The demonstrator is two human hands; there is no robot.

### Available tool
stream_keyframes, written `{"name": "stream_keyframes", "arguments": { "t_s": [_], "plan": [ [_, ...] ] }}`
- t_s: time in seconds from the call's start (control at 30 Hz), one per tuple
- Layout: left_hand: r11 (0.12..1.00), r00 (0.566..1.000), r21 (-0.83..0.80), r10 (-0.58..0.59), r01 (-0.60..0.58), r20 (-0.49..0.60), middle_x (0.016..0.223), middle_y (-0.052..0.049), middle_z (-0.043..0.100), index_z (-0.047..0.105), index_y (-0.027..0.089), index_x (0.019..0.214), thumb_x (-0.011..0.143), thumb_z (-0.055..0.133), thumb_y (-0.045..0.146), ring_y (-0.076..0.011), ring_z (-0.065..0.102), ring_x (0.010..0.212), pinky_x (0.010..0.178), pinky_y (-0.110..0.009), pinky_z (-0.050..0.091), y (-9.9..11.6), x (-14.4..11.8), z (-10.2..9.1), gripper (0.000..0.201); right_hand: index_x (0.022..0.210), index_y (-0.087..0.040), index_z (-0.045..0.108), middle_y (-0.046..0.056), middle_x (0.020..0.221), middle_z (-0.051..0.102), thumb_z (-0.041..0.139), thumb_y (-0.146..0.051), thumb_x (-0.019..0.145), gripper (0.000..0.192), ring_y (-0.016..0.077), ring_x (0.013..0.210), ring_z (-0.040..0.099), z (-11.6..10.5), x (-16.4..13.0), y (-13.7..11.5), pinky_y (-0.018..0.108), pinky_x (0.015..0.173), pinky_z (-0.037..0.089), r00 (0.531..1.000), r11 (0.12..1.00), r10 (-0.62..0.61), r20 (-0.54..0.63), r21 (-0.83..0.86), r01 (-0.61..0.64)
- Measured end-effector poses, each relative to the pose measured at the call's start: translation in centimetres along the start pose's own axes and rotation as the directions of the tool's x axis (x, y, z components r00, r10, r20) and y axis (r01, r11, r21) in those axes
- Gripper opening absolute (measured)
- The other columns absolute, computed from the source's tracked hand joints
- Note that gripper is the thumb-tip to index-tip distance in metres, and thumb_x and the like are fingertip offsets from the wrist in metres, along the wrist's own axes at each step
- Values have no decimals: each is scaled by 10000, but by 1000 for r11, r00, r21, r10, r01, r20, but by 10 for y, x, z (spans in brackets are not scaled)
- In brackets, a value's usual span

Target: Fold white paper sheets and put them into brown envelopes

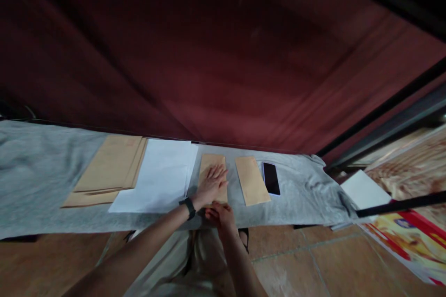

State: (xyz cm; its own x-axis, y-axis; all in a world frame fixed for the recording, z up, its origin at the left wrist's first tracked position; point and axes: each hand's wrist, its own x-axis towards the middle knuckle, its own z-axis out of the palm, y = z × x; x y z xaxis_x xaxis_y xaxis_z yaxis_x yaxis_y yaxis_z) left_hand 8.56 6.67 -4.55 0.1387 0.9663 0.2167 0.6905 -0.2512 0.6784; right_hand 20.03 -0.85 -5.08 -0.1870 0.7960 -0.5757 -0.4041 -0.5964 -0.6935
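A brown paper envelope lies on the grey cloth in front of me. My left hand, with a dark watch on its wrist, rests flat across the middle of this envelope, fingers stretched out. At the envelope's near edge, my right hand has its fingers curled in on the paper; the exact grip there is partly hidden. Just to the right lies a second brown envelope, apart from both hands. Left of my hands is a stack of white paper sheets.
Larger brown envelopes are stacked at the left. A phone lies right of the second envelope. Behind the cloth-covered surface rises a dark red panel. A colourful box and a metal frame stand at the right.
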Motion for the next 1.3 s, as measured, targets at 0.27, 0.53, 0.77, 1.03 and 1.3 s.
{"name": "stream_keyframes", "arguments": {
  "t_s": [0.27, 0.53, 0.77, 1.03, 1.3],
  "plan": [
    [991, 999, 132, 32, -32, 6, 1592, -107, 445, 507, 247, 1478, 961, 524, 425, -291, 314, 1520, 1264, -488, 104, -24, 26, 6, 547, 737, -159, 668, 87, 704, 749, 854, -437, 634, 350, 170, 543, 681, -2, -12, -2, 251, 486, 547, 998, 997, 62, 18, -41, -62],
    [995, 999, 86, 46, -47, 16, 1613, -127, 401, 468, 195, 1508, 948, 526, 429, -275, 285, 1535, 1269, -438, 78, -38, 47, -3, 610, 768, -153, 683, 121, 770, 776, 769, -459, 644, 341, 166, 544, 688, 3, -12, -11, 244, 488, 547, 990, 982, 138, 3, -130, -137],
    [981, 989, 147, 115, -127, 89, 1613, -147, 395, 462, 140, 1511, 977, 465, 393, -256, 294, 1531, 1271, -408, 40, -43, 36, -1, 591, 850, -154, 698, 117, 784, 782, 735, -499, 660, 396, 183, 564, 701, 3, -15, -14, 267, 515, 561, 991, 977, 131, 26, -175, -125],
    [881, 961, 394, 200, -263, 193, 1642, -100, 359, 385, 151, 1548, 1047, 323, 459, -201, 262, 1539, 1271, -407, 101, -37, 7, 0, 591, 879, -114, 745, 137, 817, 781, 680, -620, 748, 527, 185, 618, 711, -7, -18, -12, 274, 578, 566, 987, 972, 84, 139, -227, -51],
    [838, 941, 437, 246, -327, 232, 1640, -83, 369, 361, 181, 1560, 1050, 350, 408, -196, 263, 1535, 1262, -419, 120, -19, -23, -4, 558, 883, -137, 724, 122, 832, 781, 665, -628, 788, 504, 159, 602, 681, -16, -24, -12, 255, 578, 536, 971, 956, 173, 165, -264, -125]
  ]
}}
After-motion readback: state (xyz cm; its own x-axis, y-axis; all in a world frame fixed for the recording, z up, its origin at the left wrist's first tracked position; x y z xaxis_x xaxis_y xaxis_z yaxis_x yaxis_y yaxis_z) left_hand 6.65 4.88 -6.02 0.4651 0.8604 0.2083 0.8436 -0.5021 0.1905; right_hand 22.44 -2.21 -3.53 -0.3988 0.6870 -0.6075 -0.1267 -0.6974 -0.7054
